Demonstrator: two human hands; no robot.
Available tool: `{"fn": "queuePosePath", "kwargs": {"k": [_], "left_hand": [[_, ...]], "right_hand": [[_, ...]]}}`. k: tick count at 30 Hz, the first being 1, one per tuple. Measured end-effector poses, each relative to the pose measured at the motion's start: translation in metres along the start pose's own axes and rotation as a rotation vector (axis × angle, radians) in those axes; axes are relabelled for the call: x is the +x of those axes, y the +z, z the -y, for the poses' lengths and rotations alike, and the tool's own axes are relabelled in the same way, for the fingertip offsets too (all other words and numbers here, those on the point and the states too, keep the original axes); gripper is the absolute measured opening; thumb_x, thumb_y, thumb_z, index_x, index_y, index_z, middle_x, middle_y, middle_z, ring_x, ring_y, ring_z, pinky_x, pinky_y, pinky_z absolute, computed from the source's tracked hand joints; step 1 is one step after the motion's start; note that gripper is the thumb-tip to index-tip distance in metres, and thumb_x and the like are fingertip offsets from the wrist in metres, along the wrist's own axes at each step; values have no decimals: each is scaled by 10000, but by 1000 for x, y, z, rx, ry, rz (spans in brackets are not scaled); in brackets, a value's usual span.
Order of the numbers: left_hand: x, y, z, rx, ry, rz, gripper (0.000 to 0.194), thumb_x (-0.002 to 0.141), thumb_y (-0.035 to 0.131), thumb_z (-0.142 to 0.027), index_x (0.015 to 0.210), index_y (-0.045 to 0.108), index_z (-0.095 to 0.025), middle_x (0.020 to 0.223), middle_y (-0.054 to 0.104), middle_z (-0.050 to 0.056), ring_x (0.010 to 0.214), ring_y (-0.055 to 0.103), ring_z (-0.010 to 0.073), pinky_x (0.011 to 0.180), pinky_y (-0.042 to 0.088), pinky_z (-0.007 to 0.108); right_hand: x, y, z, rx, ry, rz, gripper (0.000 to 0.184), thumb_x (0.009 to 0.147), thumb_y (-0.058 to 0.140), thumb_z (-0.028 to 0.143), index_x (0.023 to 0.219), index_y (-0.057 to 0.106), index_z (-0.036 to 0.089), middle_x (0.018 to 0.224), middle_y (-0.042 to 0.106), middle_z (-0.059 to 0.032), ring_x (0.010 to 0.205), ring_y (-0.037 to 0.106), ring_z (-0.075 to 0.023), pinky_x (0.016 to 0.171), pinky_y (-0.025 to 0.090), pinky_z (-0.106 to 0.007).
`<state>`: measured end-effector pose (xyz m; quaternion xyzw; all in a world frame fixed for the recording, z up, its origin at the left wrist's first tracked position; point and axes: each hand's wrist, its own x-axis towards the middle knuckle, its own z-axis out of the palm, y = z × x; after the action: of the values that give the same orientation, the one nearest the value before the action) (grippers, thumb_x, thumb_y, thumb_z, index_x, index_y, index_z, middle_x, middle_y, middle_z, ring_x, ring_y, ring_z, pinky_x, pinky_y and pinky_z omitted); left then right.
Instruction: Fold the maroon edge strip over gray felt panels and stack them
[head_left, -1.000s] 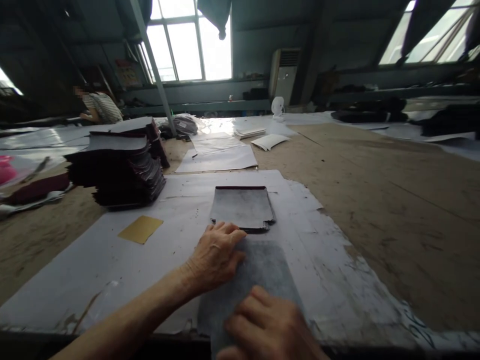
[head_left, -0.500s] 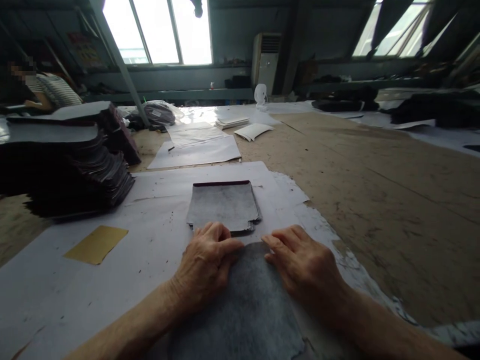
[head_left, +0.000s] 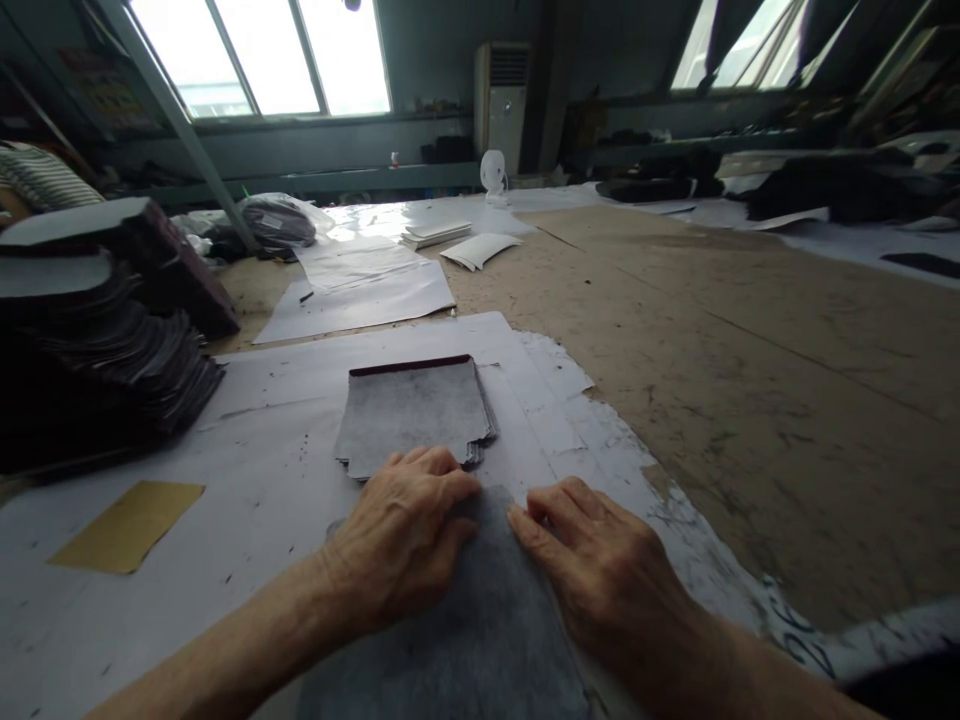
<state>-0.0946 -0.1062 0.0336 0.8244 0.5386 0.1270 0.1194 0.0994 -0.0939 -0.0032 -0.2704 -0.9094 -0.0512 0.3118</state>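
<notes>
A grey, felt-like fabric piece [head_left: 465, 640] lies before me on white paper, its near part running out of the picture. My left hand [head_left: 401, 530] is closed at its far left corner, fingers curled over the edge and thumb on top. On the far right corner, my right hand [head_left: 592, 550] has its thumb and fingertips pinched at the edge; some fingers are hidden beneath the hand. Just beyond my left knuckles rests a small stack of similar grey pieces [head_left: 412, 410], a dark red strip along its far edge and a notch at its near right corner.
Tall stacks of dark pieces [head_left: 112, 360] stand at the left. A yellowish card [head_left: 127, 527] lies on the white paper [head_left: 247, 500]. Further back are loose white sheets [head_left: 360, 305], a bagged bundle [head_left: 277, 220] and a small white fan [head_left: 493, 178]. A striped sleeve [head_left: 45, 178] shows far left.
My view has swung right, so the table's things sit further left in the picture. Both hands stay at the far edge of the grey piece, the left thumb and forefinger slightly further apart.
</notes>
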Motion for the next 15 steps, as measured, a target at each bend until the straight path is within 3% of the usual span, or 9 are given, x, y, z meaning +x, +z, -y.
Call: {"fn": "queuePosePath", "kwargs": {"k": [4, 7, 11, 15], "left_hand": [[4, 10, -5, -35, -90, -75, 304, 733, 528, -138, 1037, 527, -155, 852, 537, 46, 810, 493, 199, 732, 441, 379], [2, 17, -6, -50, -101, -120, 231, 745, 503, -135, 964, 561, -179, 853, 516, 46, 801, 482, 196, 686, 447, 358], [-1, 24, -6, -95, -18, -310, 186, 776, 501, -124, 852, 641, -218, 867, 505, 48, 814, 469, 192, 692, 438, 370], [-3, 31, -3, -33, 102, -430, 239, 809, 480, -87, 903, 650, -226, 868, 530, 50, 789, 466, 180, 697, 423, 374]], "right_hand": [[-1, 1, -1, 24, 19, 3, 275, 840, 372, 60, 902, 639, 89, 795, 582, -109, 734, 490, -208, 596, 447, -334], [-1, 1, -2, 38, 33, 17, 286, 844, 359, 64, 906, 637, 92, 796, 580, -108, 737, 489, -206, 603, 447, -332], [1, 1, -1, 43, 50, 29, 288, 837, 362, 56, 899, 640, 96, 782, 578, -102, 730, 490, -205, 590, 442, -326], [0, 0, -1, 39, 58, 20, 293, 832, 362, 53, 905, 642, 99, 785, 580, -100, 723, 490, -206, 585, 438, -328]]}}
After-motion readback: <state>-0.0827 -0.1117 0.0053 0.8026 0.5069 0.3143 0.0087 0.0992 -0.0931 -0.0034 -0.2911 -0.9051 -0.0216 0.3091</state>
